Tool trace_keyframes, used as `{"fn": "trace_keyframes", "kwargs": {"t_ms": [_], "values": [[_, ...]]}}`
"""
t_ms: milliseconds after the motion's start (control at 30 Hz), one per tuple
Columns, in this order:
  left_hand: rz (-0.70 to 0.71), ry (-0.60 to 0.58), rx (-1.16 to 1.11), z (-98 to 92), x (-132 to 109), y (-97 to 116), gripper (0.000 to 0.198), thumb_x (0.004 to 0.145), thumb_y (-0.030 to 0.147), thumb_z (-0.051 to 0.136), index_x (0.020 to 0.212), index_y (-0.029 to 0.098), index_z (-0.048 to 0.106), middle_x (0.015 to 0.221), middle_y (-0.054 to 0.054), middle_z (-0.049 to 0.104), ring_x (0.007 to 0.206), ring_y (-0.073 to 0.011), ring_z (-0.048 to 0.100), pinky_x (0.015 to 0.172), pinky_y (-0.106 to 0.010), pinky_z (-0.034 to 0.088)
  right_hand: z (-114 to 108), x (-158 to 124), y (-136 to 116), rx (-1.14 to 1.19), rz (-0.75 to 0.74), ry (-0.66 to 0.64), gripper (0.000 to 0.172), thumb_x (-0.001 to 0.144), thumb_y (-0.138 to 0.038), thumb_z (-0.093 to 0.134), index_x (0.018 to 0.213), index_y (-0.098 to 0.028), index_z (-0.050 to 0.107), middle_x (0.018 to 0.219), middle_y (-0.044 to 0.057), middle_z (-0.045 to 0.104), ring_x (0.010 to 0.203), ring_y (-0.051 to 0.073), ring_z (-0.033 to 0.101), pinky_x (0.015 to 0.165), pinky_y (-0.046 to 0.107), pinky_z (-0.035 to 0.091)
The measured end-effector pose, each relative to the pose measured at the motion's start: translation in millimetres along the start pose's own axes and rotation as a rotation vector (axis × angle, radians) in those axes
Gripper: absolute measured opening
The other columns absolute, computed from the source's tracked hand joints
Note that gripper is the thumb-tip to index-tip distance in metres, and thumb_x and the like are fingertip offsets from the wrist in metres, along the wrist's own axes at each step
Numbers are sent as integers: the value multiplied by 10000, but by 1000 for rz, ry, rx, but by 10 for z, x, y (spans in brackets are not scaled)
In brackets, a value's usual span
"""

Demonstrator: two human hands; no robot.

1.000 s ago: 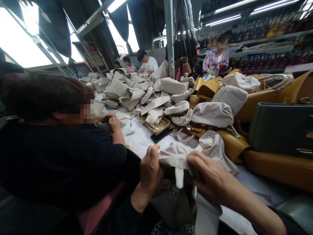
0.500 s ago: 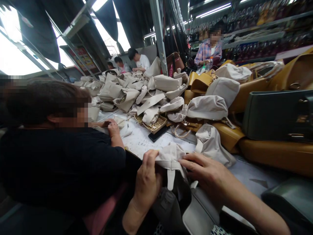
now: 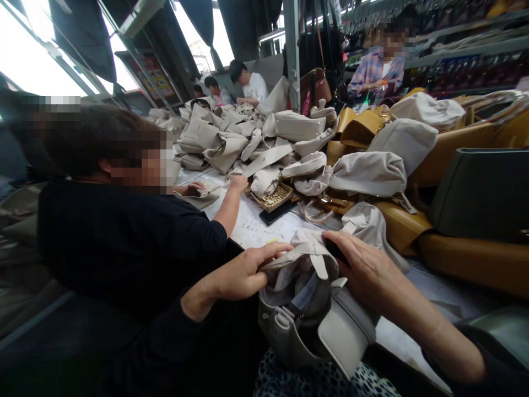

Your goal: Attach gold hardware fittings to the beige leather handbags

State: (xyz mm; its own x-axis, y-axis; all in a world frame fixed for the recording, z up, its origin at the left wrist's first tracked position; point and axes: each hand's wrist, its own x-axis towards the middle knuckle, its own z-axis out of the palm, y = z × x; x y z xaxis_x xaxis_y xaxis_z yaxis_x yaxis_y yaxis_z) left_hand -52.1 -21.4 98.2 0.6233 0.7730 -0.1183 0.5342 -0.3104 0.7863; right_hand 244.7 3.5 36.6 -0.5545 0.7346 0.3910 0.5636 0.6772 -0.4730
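Note:
An off-white bag [image 3: 351, 325] rests on the lap, its mouth spread and the lining showing inside. My left hand [image 3: 243, 270] pinches the zipped rim of the lining at the left, thumb below and fingers above. On the other side, my right hand [image 3: 361, 264] is curved round the lining's right edge, its fingertips partly hidden behind the cloth. Between both hands a short strap tab hangs over the rim. The flap of the bag points down toward the lap.
A person in black [image 3: 124, 237] sits at the left, one arm reaching to a box of gold-coloured parts [image 3: 279, 197]. A dark phone [image 3: 276, 213] lies beside it. Heaped pale bags [image 3: 300, 125] and mustard bags [image 3: 471, 264] fill the table's back and right.
My left hand has moved left and up along the rim, and the bag's mouth is wider. The view has shifted left. The neighbouring person's arm has reached out to the box.

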Motion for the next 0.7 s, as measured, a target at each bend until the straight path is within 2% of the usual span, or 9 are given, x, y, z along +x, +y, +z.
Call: {"fn": "trace_keyframes", "kwargs": {"t_ms": [100, 167, 233, 300, 367, 433, 533, 633, 700], "values": [[-48, -147, 113, 74, 49, 106, 685, 810, 55, 540, 1467, 248, 528, 1403, -39, 663, 1234, -234, 656, 1087, -320, 492, 56, -21, -15, 64, -22, 57, 432, 972, -112, 487, 1395, -201, 490, 1382, 168, 627, 1289, 294, 612, 1083, 510, 537], [-74, -97, 275, 188, 119, 161, 706, 847, 136, 611, 1521, 269, 451, 1416, -63, 646, 1224, -256, 655, 1077, -357, 499, 49, -32, -29, 122, -55, 45, 430, 977, -100, 478, 1392, -212, 487, 1407, 157, 610, 1334, 278, 576, 1119, 507, 507], [-72, -13, 456, 293, 206, 177, 681, 889, 182, 630, 1531, 273, 423, 1312, -84, 682, 1176, -270, 660, 1044, -399, 515, -3, -51, -34, 180, -90, -1, 443, 984, -87, 469, 1404, -225, 477, 1443, 145, 584, 1391, 259, 522, 1150, 491, 480], [-90, 44, 642, 361, 298, 144, 462, 924, 165, 593, 1381, 228, 573, 1157, -97, 698, 1094, -278, 666, 983, -413, 542, -86, -91, -27, 232, -115, -51, 433, 996, -106, 497, 1408, -236, 470, 1480, 134, 550, 1445, 245, 459, 1177, 464, 452], [-189, 82, 808, 397, 382, 77, 255, 942, 112, 526, 1141, 156, 678, 1070, -125, 685, 1009, -286, 678, 904, -420, 575, -177, -157, -7, 275, -133, -102, 352, 1011, -147, 540, 1342, -265, 527, 1469, 102, 557, 1461, 233, 436, 1179, 429, 449], [-263, 101, 883, 425, 443, 3, 264, 937, 53, 472, 1091, 120, 675, 1071, -150, 689, 955, -283, 695, 849, -422, 601, -248, -244, 21, 285, -132, -122, 262, 1017, -190, 573, 1258, -294, 593, 1444, 68, 573, 1489, 243, 394, 1196, 437, 425], [-87, 141, 771, 471, 481, -59, 450, 904, -10, 463, 1313, 133, 587, 1260, -153, 678, 1135, -267, 675, 984, -422, 584, -282, -379, 71, 258, -31, -48, 268, 1004, -244, 619, 1265, -309, 612, 1460, 66, 553, 1514, 281, 345, 1214, 487, 386], [140, 180, 541, 490, 514, -41, 555, 869, -33, 466, 1389, 144, 547, 1423, -133, 623, 1336, -233, 577, 1155, -403, 481, -219, -467, 124, 257, 72, 20, 304, 1006, -254, 608, 1303, -311, 577, 1444, 76, 553, 1402, 259, 493, 1166, 458, 444], [191, 162, 427, 483, 565, 1, 534, 870, 0, 503, 1377, 152, 568, 1424, -116, 635, 1351, -224, 572, 1179, -394, 458, -145, -489, 153, 227, 113, 48, 351, 991, -277, 627, 1329, -304, 539, 1422, 86, 551, 1336, 257, 544, 1125, 447, 481]]}}
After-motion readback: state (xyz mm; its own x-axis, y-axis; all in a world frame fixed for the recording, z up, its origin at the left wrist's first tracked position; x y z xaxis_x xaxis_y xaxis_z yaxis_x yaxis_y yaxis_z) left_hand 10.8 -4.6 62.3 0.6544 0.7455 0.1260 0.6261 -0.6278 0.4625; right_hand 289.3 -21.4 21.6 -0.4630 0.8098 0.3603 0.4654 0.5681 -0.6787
